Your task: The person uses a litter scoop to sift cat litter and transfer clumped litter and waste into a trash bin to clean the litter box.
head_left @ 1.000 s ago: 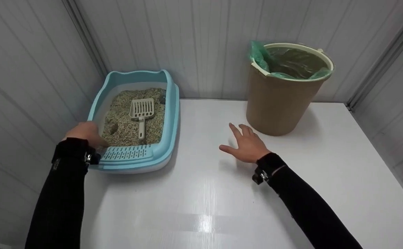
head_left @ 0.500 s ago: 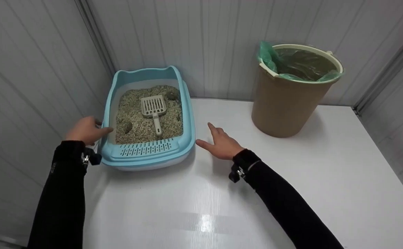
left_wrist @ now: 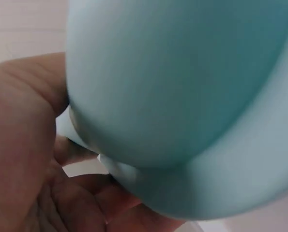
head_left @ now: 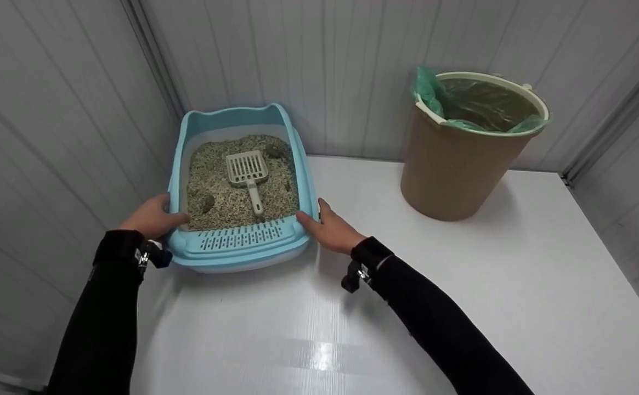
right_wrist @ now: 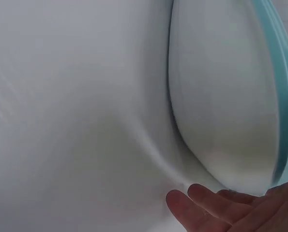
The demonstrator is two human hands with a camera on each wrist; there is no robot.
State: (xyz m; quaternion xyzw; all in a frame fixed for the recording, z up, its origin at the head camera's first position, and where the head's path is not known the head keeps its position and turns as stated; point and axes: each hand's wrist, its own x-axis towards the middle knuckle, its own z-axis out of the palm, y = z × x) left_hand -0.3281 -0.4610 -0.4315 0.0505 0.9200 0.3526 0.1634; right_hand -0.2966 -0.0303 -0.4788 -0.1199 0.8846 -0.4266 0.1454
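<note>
A light blue litter box [head_left: 231, 249] with a white base holds tan litter [head_left: 215, 159]. On the litter lies a beige slotted litter scoop [head_left: 249, 173], its handle toward the person. My left hand [head_left: 154, 218] grips the box's left rim near the front corner, thumb on top. In the left wrist view, its fingers [left_wrist: 90, 198] curl beneath the blue edge. At the opposite corner my right hand [head_left: 333, 227] holds the right rim, thumb over it and fingers outside. The right wrist view shows those fingertips [right_wrist: 202, 198] below the rim, beside the white wall.
A brown bin [head_left: 453, 170] with a green plastic liner [head_left: 429, 90] stands at the back right. Panelled walls [head_left: 363, 82] enclose the white surface [head_left: 407, 291] at the back and sides. Dark clumps [head_left: 207, 203] show in the litter.
My right hand has moved left from near the bin onto the box's right rim. The left hand shifted along the left rim and closed on it. The view turned slightly left.
</note>
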